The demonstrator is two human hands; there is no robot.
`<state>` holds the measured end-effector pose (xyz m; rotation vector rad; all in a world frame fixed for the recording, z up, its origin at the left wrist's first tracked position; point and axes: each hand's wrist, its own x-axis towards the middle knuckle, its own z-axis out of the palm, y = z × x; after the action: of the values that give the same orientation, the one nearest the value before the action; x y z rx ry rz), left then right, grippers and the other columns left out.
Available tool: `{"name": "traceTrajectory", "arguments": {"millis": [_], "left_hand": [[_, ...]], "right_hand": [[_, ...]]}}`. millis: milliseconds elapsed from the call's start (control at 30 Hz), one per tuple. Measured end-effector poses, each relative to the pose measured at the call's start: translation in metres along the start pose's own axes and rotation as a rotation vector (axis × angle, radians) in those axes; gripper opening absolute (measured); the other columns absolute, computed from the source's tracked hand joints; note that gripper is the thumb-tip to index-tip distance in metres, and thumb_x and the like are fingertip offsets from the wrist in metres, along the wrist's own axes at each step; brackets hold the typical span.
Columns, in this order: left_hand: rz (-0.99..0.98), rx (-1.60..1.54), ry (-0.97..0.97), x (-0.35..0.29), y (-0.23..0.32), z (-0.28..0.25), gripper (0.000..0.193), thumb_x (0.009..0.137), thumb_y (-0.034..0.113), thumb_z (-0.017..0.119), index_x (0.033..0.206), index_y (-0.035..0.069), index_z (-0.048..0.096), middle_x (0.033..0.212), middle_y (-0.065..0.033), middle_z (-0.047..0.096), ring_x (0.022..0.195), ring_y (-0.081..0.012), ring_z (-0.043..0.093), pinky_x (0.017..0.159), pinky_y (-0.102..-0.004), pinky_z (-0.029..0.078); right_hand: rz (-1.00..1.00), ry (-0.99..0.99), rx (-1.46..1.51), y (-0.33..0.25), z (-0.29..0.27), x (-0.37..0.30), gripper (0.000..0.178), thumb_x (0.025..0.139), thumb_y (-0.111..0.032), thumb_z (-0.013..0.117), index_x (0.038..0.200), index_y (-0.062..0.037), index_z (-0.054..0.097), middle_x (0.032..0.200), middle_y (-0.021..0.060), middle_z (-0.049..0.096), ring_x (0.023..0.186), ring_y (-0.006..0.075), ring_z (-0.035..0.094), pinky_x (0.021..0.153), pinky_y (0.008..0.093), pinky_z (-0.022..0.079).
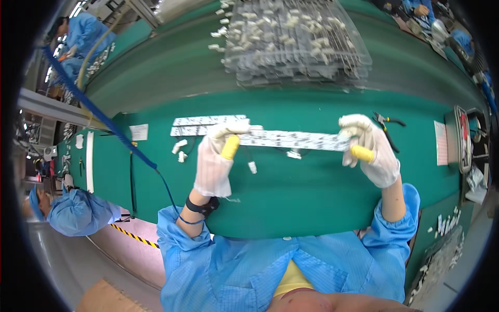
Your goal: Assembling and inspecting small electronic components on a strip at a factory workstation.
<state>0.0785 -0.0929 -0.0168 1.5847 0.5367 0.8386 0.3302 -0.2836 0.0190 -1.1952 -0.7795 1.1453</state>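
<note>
Between my gloved hands a long white strip board (293, 140) with dark marks is held up level over the green mat. My left hand (218, 153), a yellow cot on its thumb, is closed on the strip's left end. On the right end, my right hand (369, 148) pinches it, also with a yellow thumb cot. A thin wire with a white connector (293, 154) hangs below the strip. Behind my left hand, similar white strips (200, 125) lie on the mat, with small white connectors (179, 148) beside them.
Clear trays (299, 52) piled with wired parts stand at the far side. Black pliers with yellow (387, 127) lie right of my right hand. A coiled blue cord (99, 112) crosses the left side to my wrist strap. Other people in blue work at the left and far right.
</note>
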Motion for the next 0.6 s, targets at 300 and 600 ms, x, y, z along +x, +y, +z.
{"name": "traceTrajectory", "arguments": {"millis": [300,600], "left_hand": [[0.131,1.3,0.065,0.042,-0.028,-0.166,0.025,0.078,0.001,0.055,0.101,0.007,0.065,0.116,-0.0092,0.061,0.111,-0.0217,0.054,0.095,-0.0343,0.041],[0.078,1.133,0.18,0.072,-0.057,-0.154,0.042,0.072,0.018,0.068,0.113,0.022,0.062,0.124,-0.0023,0.056,0.117,-0.021,0.05,0.101,-0.0567,0.02]], "right_hand": [[0.059,-0.18,0.021,0.001,-0.004,-0.003,0.046,0.08,-0.018,0.069,0.118,-0.0002,0.05,0.094,0.0093,0.061,0.072,0.0145,0.063,0.063,0.0234,0.051],[0.114,-0.104,-0.044,-0.007,-0.006,-0.002,0.033,0.084,-0.012,0.064,0.113,0.0008,0.055,0.091,0.0093,0.064,0.069,0.0156,0.064,0.059,0.0234,0.051]]}}
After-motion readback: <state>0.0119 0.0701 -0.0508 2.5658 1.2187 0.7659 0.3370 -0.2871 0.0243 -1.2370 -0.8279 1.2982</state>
